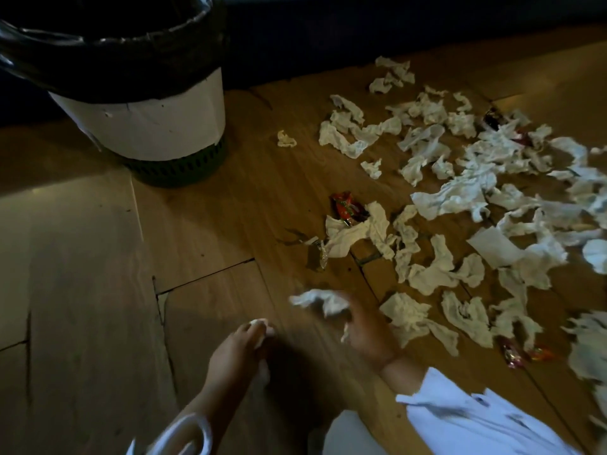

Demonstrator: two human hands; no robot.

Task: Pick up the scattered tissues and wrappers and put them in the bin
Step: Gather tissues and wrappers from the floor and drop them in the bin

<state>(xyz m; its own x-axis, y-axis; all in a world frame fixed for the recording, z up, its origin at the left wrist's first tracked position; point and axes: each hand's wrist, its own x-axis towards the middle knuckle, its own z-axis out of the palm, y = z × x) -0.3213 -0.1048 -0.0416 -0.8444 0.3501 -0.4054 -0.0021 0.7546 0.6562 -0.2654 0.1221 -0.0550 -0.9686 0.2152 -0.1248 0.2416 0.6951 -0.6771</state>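
Several crumpled white tissues (pixel 460 198) lie scattered over the right half of the wooden floor. A red wrapper (pixel 345 206) sits among them near the middle, with two more red wrappers (pixel 512 354) at the lower right. The white bin (pixel 141 123), lined with a black bag, stands at the upper left. My right hand (pixel 364 330) is blurred and grips a crumpled tissue (pixel 320 298) just above the floor. My left hand (pixel 236 349) is closed around a small wad of tissue (pixel 261 325) beside it.
A dark wall or skirting runs along the back behind the bin. The wooden floor (pixel 82 274) has gaps and cracks between its boards at the left. White sleeves show at the bottom edge.
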